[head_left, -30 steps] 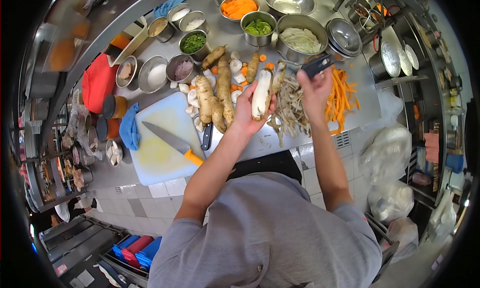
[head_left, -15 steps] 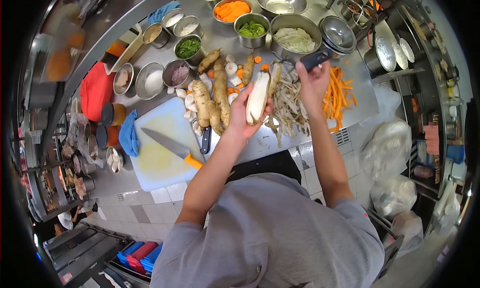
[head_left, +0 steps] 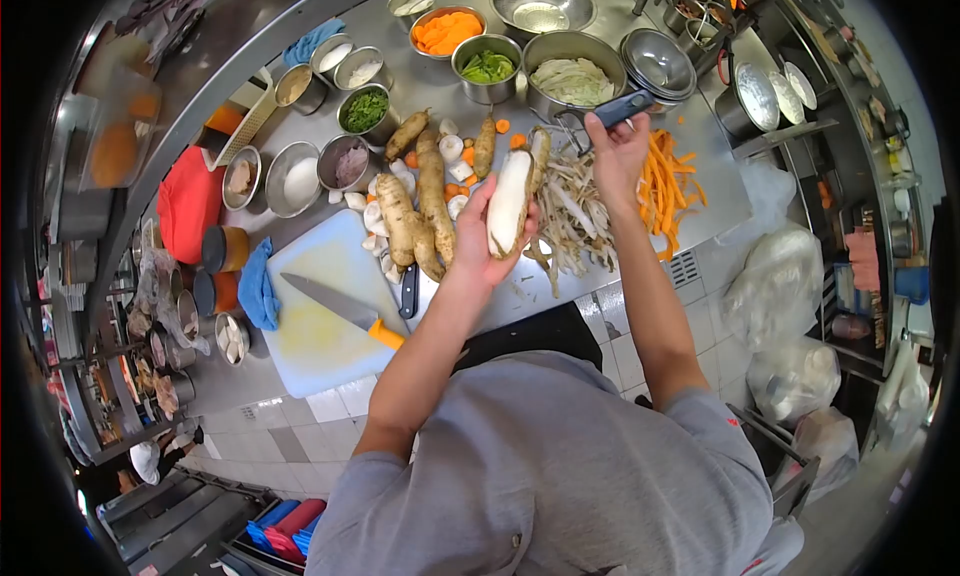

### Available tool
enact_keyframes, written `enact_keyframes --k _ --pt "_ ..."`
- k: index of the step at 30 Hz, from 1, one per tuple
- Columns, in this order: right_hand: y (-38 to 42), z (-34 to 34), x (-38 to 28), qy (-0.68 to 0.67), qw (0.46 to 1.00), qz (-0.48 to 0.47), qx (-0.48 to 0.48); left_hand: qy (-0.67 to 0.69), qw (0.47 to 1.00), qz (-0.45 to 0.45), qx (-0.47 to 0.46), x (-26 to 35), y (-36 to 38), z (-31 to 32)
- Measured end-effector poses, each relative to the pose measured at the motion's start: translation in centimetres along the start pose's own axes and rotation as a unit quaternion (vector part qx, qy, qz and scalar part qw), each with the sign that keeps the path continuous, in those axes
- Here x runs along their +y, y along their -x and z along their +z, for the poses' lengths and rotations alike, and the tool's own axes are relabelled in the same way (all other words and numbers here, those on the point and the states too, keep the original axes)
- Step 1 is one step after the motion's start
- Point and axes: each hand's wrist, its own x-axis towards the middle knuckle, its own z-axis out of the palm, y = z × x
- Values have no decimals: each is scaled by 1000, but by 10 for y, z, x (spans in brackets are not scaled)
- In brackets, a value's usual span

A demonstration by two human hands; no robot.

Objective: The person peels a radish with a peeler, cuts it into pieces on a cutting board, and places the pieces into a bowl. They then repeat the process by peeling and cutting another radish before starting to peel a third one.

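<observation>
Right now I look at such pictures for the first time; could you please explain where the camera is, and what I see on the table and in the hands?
There is no machine here: a person works with two bare hands. The only camera is worn on the head, looking forward and down, so the grey shirt below is the wearer's own.

The left hand holds a partly peeled root; the right hand holds a dark-handled tool, probably a peeler.

On the metal table lie unpeeled roots, pale peelings, orange strips and a cutting board with a yellow-handled knife. Behind stand metal bowls, many holding cut food.
</observation>
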Motion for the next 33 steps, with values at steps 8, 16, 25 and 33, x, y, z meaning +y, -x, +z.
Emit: enact_keyframes --k 8,16,25,33 --pt "105 26 -57 -124 980 64 -145 -18 999 42 -14 2 -11 4" --pt "-5 1 5 -4 1000 1 -9 15 999 -12 -36 -7 -9 -6" --pt "97 25 -58 -129 976 79 -155 -16 997 71 25 -2 -24 5" --pt "-9 -2 5 37 999 11 -6 -5 999 12 -40 -6 -14 -2"
